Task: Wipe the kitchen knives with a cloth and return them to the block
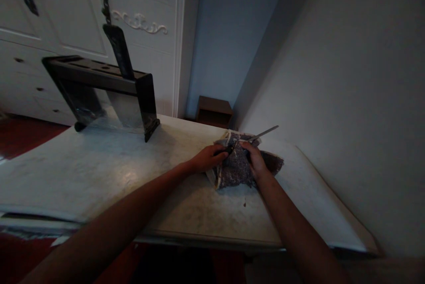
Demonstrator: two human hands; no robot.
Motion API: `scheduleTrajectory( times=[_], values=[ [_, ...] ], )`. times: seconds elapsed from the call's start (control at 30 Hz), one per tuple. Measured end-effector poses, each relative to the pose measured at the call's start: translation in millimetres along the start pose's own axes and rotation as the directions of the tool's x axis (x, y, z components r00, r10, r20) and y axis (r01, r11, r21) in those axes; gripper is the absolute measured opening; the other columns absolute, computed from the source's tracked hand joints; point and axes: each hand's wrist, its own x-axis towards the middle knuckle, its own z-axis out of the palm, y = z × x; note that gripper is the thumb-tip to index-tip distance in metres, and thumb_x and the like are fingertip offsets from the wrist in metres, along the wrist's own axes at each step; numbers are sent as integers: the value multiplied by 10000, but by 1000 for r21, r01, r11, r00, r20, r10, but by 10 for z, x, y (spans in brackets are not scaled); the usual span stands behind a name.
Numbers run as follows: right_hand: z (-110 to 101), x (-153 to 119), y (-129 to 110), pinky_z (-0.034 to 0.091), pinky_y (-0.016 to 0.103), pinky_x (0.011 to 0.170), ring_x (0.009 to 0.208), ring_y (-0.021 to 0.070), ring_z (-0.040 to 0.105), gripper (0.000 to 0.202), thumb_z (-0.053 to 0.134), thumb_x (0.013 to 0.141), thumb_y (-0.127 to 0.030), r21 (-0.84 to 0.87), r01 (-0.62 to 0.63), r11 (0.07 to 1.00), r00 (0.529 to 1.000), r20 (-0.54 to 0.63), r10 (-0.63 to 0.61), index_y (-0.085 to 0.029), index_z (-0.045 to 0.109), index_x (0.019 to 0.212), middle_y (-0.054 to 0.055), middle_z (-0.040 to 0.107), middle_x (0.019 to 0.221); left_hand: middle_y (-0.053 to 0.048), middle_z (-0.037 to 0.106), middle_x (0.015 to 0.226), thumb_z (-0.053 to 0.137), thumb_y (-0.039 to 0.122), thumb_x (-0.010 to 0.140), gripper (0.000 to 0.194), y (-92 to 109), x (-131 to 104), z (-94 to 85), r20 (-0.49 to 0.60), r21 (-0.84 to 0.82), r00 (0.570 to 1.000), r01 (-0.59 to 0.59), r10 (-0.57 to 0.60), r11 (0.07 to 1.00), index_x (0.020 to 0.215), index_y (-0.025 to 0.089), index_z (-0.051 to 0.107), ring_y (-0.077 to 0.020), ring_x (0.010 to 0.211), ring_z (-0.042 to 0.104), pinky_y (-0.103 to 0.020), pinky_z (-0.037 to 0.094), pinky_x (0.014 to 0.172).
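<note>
My left hand [210, 158] is closed around the dark handle of a knife, near the right part of the tabletop. The narrow blade of the knife [267, 131] points up and to the right, past my other hand. A grey-brown speckled cloth [235, 169] with a pale edge lies bunched under and between both hands. My right hand [254, 157] grips this cloth, with its thumb on top close to the blade. Part of the blade is hidden by the cloth and the fingers.
A black knife block [146, 98] with clear sides stands on the white marbled table [109, 169] at the left, one large black-handled knife [118, 51] upright in it. White cabinets [76, 13] rise behind. A small brown box-like shelf [215, 109] sits beyond the table; a wall [358, 98] borders the right.
</note>
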Motion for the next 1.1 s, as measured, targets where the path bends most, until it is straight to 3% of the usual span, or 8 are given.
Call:
scheduleTrajectory(
  times=[0.6, 1.1],
  values=[
    [6, -1, -26, 540, 329, 694, 707, 218, 673, 154, 739, 600, -238, 53, -35, 998, 999, 1, 35, -192, 658, 723, -2, 687, 630, 3, 555, 675, 456, 403, 890, 284, -37, 14, 11, 1, -17, 1000, -29, 29, 999, 860, 146, 572, -126, 631, 530, -230, 399, 596],
    [-32, 45, 21, 549, 346, 702, 722, 226, 682, 187, 736, 612, -275, 26, -20, 999, 1000, 15, 20, -198, 670, 769, 2, 700, 662, -2, 569, 676, 443, 399, 897, 291, -23, 15, 7, 15, -9, 1000, 13, -13, 1000, 881, 143, 578, -131, 618, 552, -232, 417, 588]
  ],
)
